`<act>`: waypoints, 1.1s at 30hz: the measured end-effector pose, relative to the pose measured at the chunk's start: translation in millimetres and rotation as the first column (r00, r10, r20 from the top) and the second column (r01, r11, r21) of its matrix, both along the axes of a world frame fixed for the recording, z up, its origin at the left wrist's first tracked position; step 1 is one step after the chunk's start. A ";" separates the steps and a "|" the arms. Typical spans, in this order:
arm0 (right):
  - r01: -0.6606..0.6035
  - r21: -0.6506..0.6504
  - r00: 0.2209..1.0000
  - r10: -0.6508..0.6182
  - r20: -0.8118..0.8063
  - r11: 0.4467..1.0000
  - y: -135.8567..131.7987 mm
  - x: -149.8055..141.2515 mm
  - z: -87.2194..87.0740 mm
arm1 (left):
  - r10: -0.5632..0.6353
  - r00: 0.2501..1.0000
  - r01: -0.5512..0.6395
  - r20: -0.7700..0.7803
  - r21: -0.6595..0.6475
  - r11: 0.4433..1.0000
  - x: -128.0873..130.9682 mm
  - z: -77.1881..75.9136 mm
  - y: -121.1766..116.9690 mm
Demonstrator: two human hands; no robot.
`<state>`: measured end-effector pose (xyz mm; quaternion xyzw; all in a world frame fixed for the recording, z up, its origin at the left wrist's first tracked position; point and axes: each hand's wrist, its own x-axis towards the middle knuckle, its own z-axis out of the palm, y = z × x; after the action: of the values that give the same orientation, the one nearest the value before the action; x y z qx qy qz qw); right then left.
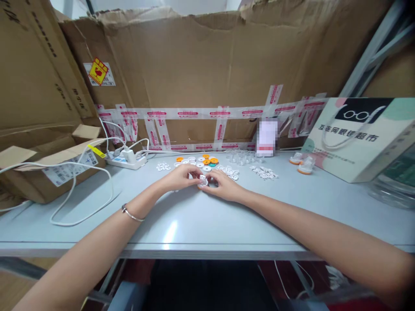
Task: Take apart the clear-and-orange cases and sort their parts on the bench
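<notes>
Between my two hands, on the grey table (194, 224), stands a small clear plastic piece with a white top and an orange base (203, 182). My left hand (184, 176) pinches it from the left, and my right hand (223, 183) grips it from the right. Just behind my fingers lie round discs in white, orange and green (206, 162). Small white plastic parts (229, 172) are heaped by my right hand, with another heap (264, 172) farther right. A small pile of white bits (163, 166) is beyond my left hand. Clear plastic cups (241, 157) are grouped at the back.
Two similar clear pieces with orange bases (303, 163) stand at the right, before a paper bag (359, 138). A large clear bottle (395, 181) lies beside it. At left are a power strip (126, 160), looping white cables (112, 190) and an open carton (48, 172). Cardboard (194, 65) walls the back.
</notes>
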<state>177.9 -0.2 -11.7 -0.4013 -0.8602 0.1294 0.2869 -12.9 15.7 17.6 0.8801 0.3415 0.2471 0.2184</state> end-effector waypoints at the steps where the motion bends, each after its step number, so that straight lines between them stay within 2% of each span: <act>1: 0.004 0.005 1.000 -0.004 -0.004 1.000 -0.2 -0.5 -0.3 | -0.001 1.000 0.001 0.007 0.013 1.000 0.5 -1.6 -0.8; 8: 0.018 -0.016 1.000 -0.018 -0.014 1.000 1.8 -1.2 -2.8 | 0.022 0.997 -0.026 0.072 0.057 0.998 1.7 -13.2 -2.4; 13: 0.001 -0.029 1.000 -0.002 -0.027 1.000 4.8 -2.2 -2.6 | 0.003 0.996 -0.007 0.085 0.051 0.999 2.3 -15.3 -3.1; 19: -0.029 -0.019 1.000 0.030 0.011 0.999 3.2 -4.4 -1.7 | 0.021 0.998 -0.034 0.063 0.226 0.974 6.6 -18.8 -9.2; 24: -0.079 0.028 0.996 0.078 0.041 0.996 0.0 -5.3 -1.4 | 0.169 0.980 -0.192 0.105 0.289 0.938 8.7 -22.3 -11.2; 28: -0.062 -0.003 0.998 0.062 0.018 0.998 -2.2 -5.4 -0.3 | 0.152 0.976 -0.181 0.156 0.198 0.963 7.9 -21.7 -8.9; 33: -0.021 -0.057 0.998 0.017 -0.057 0.998 -2.0 -4.4 -0.6 | 0.175 0.902 -0.155 0.395 -0.083 0.984 7.5 -17.7 -8.3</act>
<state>173.5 -2.3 -12.3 -0.3975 -0.8514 0.1683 0.2981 -5.4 7.4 -0.1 0.7731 0.3689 0.4310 0.2837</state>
